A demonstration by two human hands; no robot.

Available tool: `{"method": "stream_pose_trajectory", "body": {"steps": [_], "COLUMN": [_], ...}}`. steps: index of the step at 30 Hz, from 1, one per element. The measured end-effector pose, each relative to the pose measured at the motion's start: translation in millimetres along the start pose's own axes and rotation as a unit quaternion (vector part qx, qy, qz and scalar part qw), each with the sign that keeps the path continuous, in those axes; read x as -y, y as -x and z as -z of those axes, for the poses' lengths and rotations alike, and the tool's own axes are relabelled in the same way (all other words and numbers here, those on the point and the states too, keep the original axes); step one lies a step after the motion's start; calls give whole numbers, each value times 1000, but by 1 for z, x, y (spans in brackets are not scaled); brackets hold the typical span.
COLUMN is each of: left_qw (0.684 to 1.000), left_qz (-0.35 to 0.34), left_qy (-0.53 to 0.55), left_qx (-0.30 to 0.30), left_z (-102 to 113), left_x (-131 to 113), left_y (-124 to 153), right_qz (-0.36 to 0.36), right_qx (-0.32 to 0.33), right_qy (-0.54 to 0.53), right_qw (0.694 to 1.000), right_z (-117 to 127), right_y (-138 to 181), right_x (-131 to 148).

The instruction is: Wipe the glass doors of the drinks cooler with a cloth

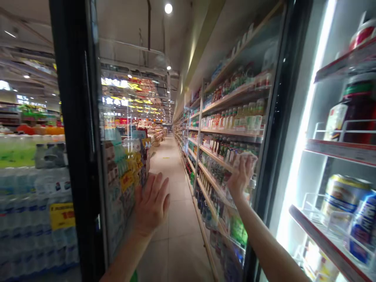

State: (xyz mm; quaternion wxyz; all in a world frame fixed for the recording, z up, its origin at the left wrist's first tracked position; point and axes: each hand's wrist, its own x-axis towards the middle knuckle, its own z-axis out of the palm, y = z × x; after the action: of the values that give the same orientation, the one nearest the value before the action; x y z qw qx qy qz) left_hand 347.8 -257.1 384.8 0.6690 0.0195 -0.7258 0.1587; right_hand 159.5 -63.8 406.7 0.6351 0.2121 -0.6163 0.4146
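Observation:
My left hand (151, 203) lies flat with fingers spread against the glass of an open cooler door (117, 117) on the left, which has a black frame. My right hand (239, 180) reaches up and presses a whitish cloth (246, 158) against the glass of a second door (258, 58) on the right, fingers bunched over the cloth. Through that glass I see shelves of bottled drinks.
At the far right the lit cooler interior (311, 117) holds cans (342, 196) and a dark bottle (357, 109) on wire-fronted shelves. A long tiled aisle (176, 219) runs ahead between drink shelves. Stacked water bottles (32, 211) stand at the left.

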Motion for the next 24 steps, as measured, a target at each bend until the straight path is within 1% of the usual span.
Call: {"method": "stream_pose_trajectory", "body": {"steps": [1, 2, 3, 4, 5, 6, 7, 8, 9, 10, 11, 12, 13, 14, 15, 16, 17, 18, 20, 21, 22, 23, 24], "left_qw": [1000, 1000, 1000, 1000, 1000, 1000, 1000, 1000, 1000, 1000, 1000, 1000, 1000, 1000, 1000, 1000, 1000, 999, 999, 999, 999, 1000, 1000], "left_qz": [4, 9, 10, 5, 0, -5, -8, -6, -2, 2, 4, 5, 1, -6, -15, -21, -25, -29, -37, -35, -30, -21, -11], "left_qy": [0, 1, 2, 1, -2, -5, -8, -9, -7, -3, 1, 4, 3, 0, -3, -8, -11, -11, -2, 0, -2, -10, -20], "left_qx": [-1, -1, -2, -2, -1, 1, 2, 3, 2, 0, -2, -4, -7, -7, -5, -1, 3, 9, 22, 24, 18, 8, -2], "left_z": [0, 0, 0, 0, 0, 0, 0, 0, 0, 0, 0, 0, -1, -1, -1, 0, 1, 2, 6, 9, 11, 14, 16], "left_x": [0, 0, 0, 1, 1, 2, 2, 2, 2, 2, 2, 2, 2, 3, 3, 4, 5, 6, 11, 14, 18, 22, 27], "left_y": [0, 1, 1, 1, 1, 1, 1, 1, 0, 0, 0, 0, 0, 0, 0, 1, 1, 1, 1, 1, 1, 0, 0], "right_qz": [-30, -21, 28, 101, 170, 215, 221, 185, 118, 43, -11, -30, -7, 51, 122, 175, 195, 177, 64, 18, 5, 29, 87], "right_qx": [-18, -10, 24, 71, 114, 140, 144, 122, 79, 31, -4, -18, -5, 32, 79, 114, 123, 106, 24, -6, -11, 11, 52], "right_qy": [6, 4, -7, -22, -35, -42, -39, -28, -10, 6, 16, 16, 7, -7, -21, -30, -32, -27, -3, 6, 7, 0, -13], "right_qw": [999, 1000, 999, 992, 978, 966, 964, 975, 990, 999, 1000, 999, 1000, 998, 989, 978, 972, 978, 998, 1000, 1000, 1000, 995], "right_z": [-2, -3, -4, -5, -5, -5, -5, -5, -6, -6, -6, -7, -8, -9, -10, -11, -12, -14, -16, -18, -18, -18, -18], "right_y": [-7, -10, -9, -7, -4, -2, -2, -4, -8, -13, -16, -19, -19, -18, -16, -15, -15, -16, -21, -23, -23, -21, -18], "right_x": [0, 5, 12, 20, 27, 30, 30, 27, 23, 18, 15, 15, 19, 24, 30, 36, 40, 43, 47, 51, 56, 64, 72]}}
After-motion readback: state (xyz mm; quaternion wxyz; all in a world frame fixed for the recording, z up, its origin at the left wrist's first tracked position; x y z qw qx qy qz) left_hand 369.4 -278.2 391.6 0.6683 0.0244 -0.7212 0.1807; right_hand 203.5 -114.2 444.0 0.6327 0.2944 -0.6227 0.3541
